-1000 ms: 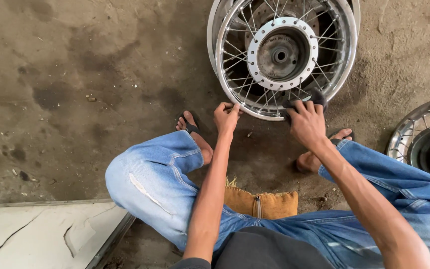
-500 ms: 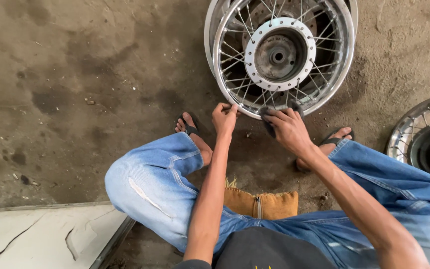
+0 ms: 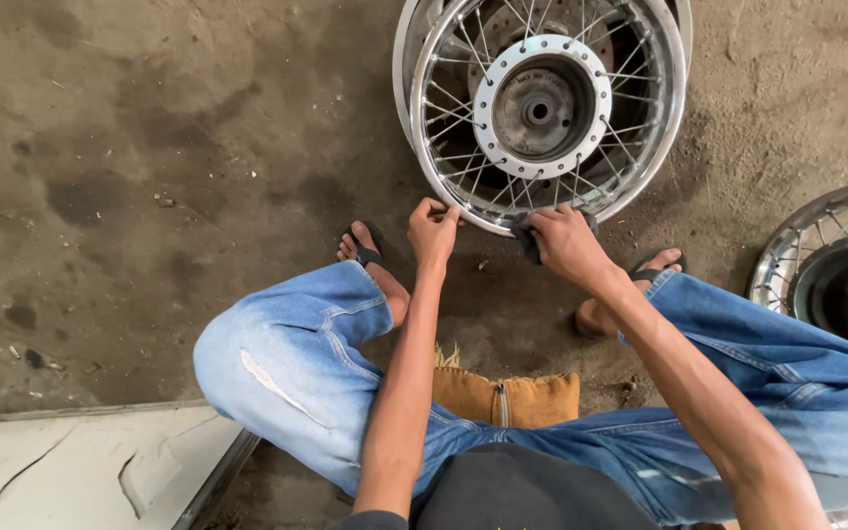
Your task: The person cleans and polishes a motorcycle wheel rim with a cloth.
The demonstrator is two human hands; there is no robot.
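A person in faded blue jeans (image 3: 287, 363) sits low on a tan cushion (image 3: 507, 397), sandalled feet on the stained concrete floor (image 3: 149, 196). The left hand (image 3: 432, 231) pinches the lower edge of a shiny spoked metal wheel rim (image 3: 664, 128) standing upright just ahead. The right hand (image 3: 566, 245) presses a dark cloth (image 3: 527, 238) onto that edge. Steadying the rim firmly would likely help even rubbing. Another spoked wheel (image 3: 826, 275) lies rightward.
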